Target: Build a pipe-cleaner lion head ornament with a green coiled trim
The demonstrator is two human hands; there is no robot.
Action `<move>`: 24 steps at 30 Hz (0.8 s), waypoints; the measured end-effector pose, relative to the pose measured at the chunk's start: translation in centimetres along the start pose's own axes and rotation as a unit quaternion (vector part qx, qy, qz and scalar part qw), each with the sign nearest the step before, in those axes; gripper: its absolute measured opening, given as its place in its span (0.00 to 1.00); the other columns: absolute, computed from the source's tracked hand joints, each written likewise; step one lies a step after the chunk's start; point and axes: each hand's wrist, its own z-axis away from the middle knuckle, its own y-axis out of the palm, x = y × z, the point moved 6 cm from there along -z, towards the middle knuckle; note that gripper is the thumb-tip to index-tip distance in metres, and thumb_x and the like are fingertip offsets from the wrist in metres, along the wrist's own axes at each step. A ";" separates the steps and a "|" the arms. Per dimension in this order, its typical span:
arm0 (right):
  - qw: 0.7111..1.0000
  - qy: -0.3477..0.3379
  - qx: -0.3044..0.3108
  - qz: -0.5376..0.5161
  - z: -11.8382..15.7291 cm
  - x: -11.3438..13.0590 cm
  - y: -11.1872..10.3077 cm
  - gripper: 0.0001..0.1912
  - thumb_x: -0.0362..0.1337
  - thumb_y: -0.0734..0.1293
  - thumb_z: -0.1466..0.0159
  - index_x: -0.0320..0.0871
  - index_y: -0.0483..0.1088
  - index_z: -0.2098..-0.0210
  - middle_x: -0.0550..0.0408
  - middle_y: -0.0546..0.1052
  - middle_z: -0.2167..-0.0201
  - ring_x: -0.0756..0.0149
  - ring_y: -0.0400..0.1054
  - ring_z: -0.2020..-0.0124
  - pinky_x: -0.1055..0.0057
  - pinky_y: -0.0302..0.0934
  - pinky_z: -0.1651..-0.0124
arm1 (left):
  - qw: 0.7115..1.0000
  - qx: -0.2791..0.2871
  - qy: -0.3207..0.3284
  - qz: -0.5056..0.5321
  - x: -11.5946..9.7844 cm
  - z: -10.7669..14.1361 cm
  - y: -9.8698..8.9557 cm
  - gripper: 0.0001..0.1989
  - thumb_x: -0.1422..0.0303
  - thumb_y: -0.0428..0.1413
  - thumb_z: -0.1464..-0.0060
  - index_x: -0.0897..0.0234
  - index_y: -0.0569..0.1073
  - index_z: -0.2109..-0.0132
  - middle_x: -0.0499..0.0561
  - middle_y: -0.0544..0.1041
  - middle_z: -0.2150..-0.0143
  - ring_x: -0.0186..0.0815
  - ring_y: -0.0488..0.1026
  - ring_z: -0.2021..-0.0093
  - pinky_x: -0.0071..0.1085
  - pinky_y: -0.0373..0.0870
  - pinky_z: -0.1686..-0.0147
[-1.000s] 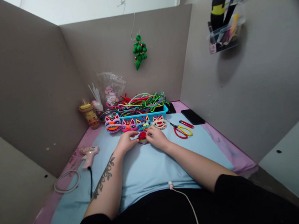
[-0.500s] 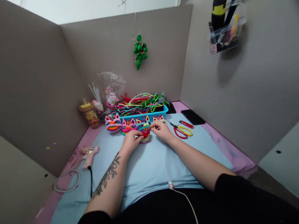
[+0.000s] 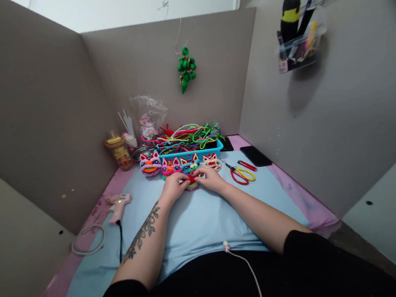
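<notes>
My left hand (image 3: 176, 186) has its fingers closed on the left side of a small red and rainbow-striped fuzzy craft piece (image 3: 192, 185). On the piece's right side my right hand (image 3: 209, 178) pinches at its red upper part. My fingers hide much of it. Just beyond stand finished-looking fuzzy lion heads in a row: a purple and orange one (image 3: 150, 164), a pink one (image 3: 171, 166), a blue one (image 3: 190, 163) and a white and red one (image 3: 211, 161). The pink and blue heads are partly covered by my hands.
A blue basket (image 3: 191, 154) of colourful pipe cleaners (image 3: 189, 136) stands behind the heads. Right lie scissors (image 3: 239, 174) with red and yellow handles, a red cutter (image 3: 247, 165) and a black phone (image 3: 255, 155). Left are a pink glue gun (image 3: 119, 209) and a lidded cup (image 3: 120, 152).
My right hand has moved left and closed in on the red part of the craft piece, uncovering the white and red head. My left hand stays in place.
</notes>
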 end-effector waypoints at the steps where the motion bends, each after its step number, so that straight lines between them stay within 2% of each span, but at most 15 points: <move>1: 1.000 -0.001 0.000 0.000 0.0 0.1 0.1 0.04 0.28 0.67 0.47 0.41 0.72 0.71 0.55 0.73 0.71 0.68 0.64 0.69 0.69 0.61 0.62 | 1.000 0.000 -0.003 0.001 0.0 0.0 0.0 0.06 0.69 0.57 0.50 0.63 0.78 0.64 0.51 0.79 0.64 0.36 0.73 0.63 0.28 0.68 0.61; 7: 1.000 0.022 -0.017 -0.009 -0.3 -0.3 -0.3 0.04 0.31 0.66 0.47 0.41 0.72 0.71 0.55 0.73 0.71 0.68 0.66 0.69 0.69 0.62 0.62 | 1.000 0.003 -0.012 0.004 0.2 0.0 0.1 0.07 0.69 0.57 0.51 0.64 0.78 0.64 0.52 0.78 0.64 0.36 0.73 0.63 0.28 0.68 0.61; 11: 0.986 0.142 -0.042 -0.077 -0.3 -2.8 -1.4 0.08 0.31 0.61 0.46 0.42 0.70 0.68 0.57 0.75 0.73 0.70 0.68 0.73 0.72 0.64 0.68 | 1.000 0.000 -0.015 0.001 0.2 0.0 0.2 0.07 0.69 0.57 0.51 0.64 0.78 0.64 0.52 0.78 0.64 0.36 0.74 0.64 0.28 0.69 0.63; 14: 0.960 0.246 -0.015 -0.134 0.2 -4.5 -0.9 0.09 0.28 0.60 0.47 0.44 0.66 0.67 0.60 0.76 0.76 0.73 0.66 0.81 0.77 0.61 0.78 | 1.000 0.001 -0.014 0.006 0.3 -0.1 0.2 0.08 0.68 0.57 0.50 0.64 0.78 0.64 0.52 0.78 0.64 0.35 0.74 0.64 0.28 0.69 0.63; 16: 0.949 0.278 0.003 -0.148 0.4 -4.7 -0.4 0.10 0.27 0.61 0.48 0.44 0.65 0.67 0.61 0.76 0.76 0.74 0.64 0.84 0.78 0.58 0.82 | 1.000 0.001 -0.020 0.009 0.4 -0.1 0.2 0.08 0.68 0.57 0.51 0.64 0.78 0.64 0.52 0.79 0.64 0.36 0.74 0.64 0.28 0.69 0.64; 21: 0.944 0.287 0.025 -0.160 0.5 -3.9 0.4 0.10 0.27 0.62 0.48 0.44 0.63 0.67 0.62 0.72 0.80 0.73 0.64 0.85 0.78 0.57 0.83 | 0.999 0.000 -0.027 0.018 0.8 -0.2 -0.4 0.09 0.67 0.57 0.51 0.65 0.78 0.64 0.52 0.79 0.65 0.35 0.74 0.65 0.28 0.68 0.64; 24: 0.953 0.265 0.036 -0.140 0.4 -3.8 0.4 0.09 0.28 0.62 0.47 0.43 0.65 0.66 0.61 0.73 0.78 0.73 0.63 0.83 0.77 0.58 0.80 | 0.998 0.003 -0.046 0.037 1.4 -0.3 -0.6 0.09 0.67 0.57 0.52 0.65 0.78 0.63 0.52 0.79 0.66 0.36 0.74 0.66 0.29 0.68 0.65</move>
